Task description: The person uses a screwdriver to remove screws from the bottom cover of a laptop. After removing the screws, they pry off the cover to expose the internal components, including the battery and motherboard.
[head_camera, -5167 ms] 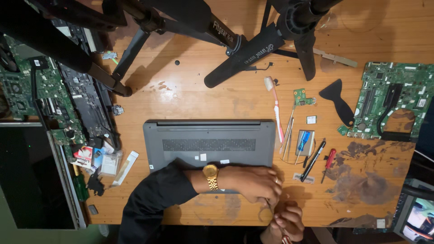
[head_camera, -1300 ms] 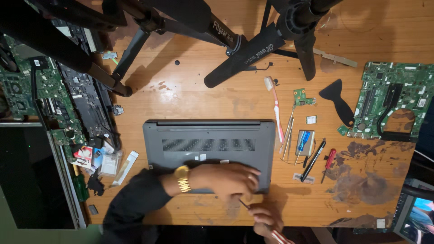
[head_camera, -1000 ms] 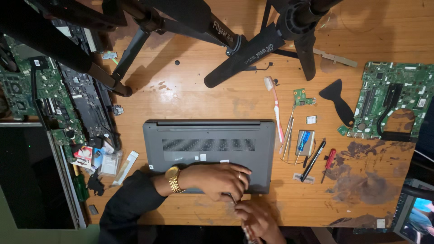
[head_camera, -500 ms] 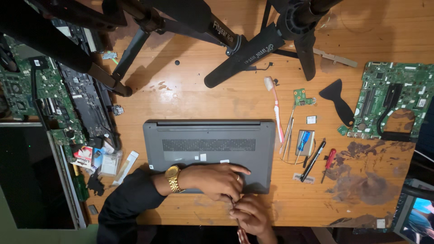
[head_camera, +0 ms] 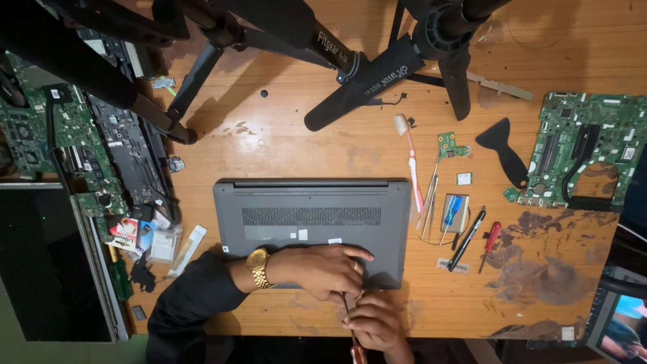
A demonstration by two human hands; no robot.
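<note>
**screwdriver at the laptop's near edge**

our left hand lies flat, fingers spread, on the grey laptop base. our right hand, fingers clamped on the screwdriver, sets its tip just under the left fingertips. a tilted tip could slip and strip the screw. half a second ago, the hands sat almost identically.

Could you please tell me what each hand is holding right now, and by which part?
The right hand grips a screwdriver by its handle. The left hand holds nothing; it rests flat on the laptop.

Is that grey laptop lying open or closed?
Closed. The laptop lies flat, underside up, showing its vent grille; no screen or keyboard visible.
</note>
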